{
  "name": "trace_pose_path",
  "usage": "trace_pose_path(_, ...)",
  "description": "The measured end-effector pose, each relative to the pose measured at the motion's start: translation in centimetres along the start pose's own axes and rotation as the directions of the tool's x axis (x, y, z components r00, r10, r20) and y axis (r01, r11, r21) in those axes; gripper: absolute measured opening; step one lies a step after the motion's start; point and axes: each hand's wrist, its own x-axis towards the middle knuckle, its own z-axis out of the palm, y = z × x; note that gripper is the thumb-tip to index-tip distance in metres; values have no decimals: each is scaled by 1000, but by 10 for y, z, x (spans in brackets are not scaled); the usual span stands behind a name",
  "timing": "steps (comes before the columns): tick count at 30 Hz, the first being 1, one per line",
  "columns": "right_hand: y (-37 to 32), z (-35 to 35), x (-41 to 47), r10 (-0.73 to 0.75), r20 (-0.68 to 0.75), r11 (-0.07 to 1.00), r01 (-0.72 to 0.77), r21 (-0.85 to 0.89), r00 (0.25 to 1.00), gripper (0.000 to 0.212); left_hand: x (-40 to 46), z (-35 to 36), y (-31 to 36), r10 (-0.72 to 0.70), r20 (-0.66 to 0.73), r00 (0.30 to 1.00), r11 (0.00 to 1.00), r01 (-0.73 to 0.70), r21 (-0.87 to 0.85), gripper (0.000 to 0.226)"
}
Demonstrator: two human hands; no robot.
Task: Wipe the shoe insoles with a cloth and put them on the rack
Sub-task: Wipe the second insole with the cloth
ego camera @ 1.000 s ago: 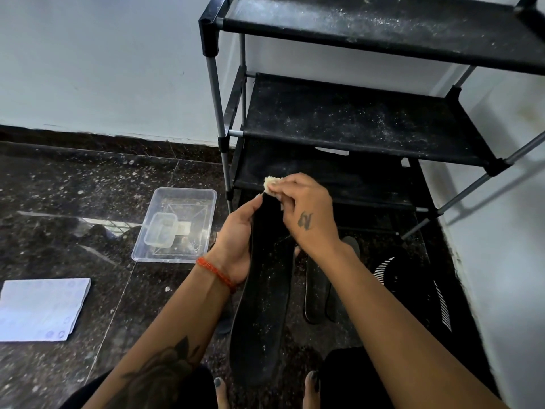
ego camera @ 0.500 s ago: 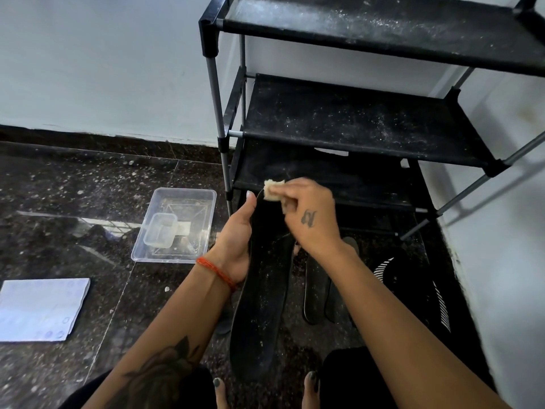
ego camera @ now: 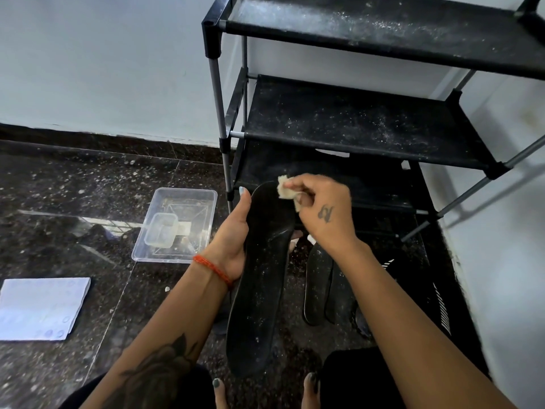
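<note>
Wiping the toe of 1 insole in front of the rack.
I see my left hand (ego camera: pixel 233 246) gripping the black insole (ego camera: pixel 262 278) at its middle, thumb up along the edge, heel end down by my feet; my right hand (ego camera: pixel 320 209), wrist bent, pinches the cloth (ego camera: pixel 285 188) against its toe, just before the rack (ego camera: pixel 354 125).

A clear plastic tray (ego camera: pixel 188 202) is sitting on the dark speckled stone floor (ego camera: pixel 73 196) at centre left of the frame, and a smaller clear container (ego camera: pixel 161 230) is lying inside it toward its lower left corner. A stack of white paper sheets (ego camera: pixel 41 308) is lying flat at the lower left edge, well apart from the tray. A pale wall (ego camera: pixel 103 60) is filling the upper left, meeting the floor along a dark skirting strip (ego camera: pixel 88 140).
</note>
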Motion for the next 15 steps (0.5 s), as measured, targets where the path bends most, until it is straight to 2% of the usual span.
trace_pose_path(4,-4,16,-6,-27,146,999,32,-31,989,44,-1,-1,-3,10,17,1000,1000,-11,22,73)
trace_pose_path(8,-7,6,-5,-62,323,997,43,68,944,42,-1,-2,0,-1,26,1000,1000,1,4,75)
trace_pose_path(10,-3,-5,-5,0,433,1000,12,-25,901,41,-1,-1,2,2,14,1000,1000,-2,9,74)
trace_pose_path(11,-1,-9,-4,37,419,997,-6,-74,907,39,-1,-2,2,-2,2,1000,1000,2,14,74)
trace_pose_path(12,1,-12,-2,56,339,995,-23,-100,939,37,-1,-1,2,-11,-2,1000,1000,11,15,74)
trace_pose_path(13,2,-13,-1,53,211,995,-34,-95,976,35,-1,-1,3,-23,0,1000,1000,23,9,73)
trace_pose_path(15,2,-11,1,47,-1,999,-47,8,999,33,-1,1,3,-34,2,999,999,34,-9,73)
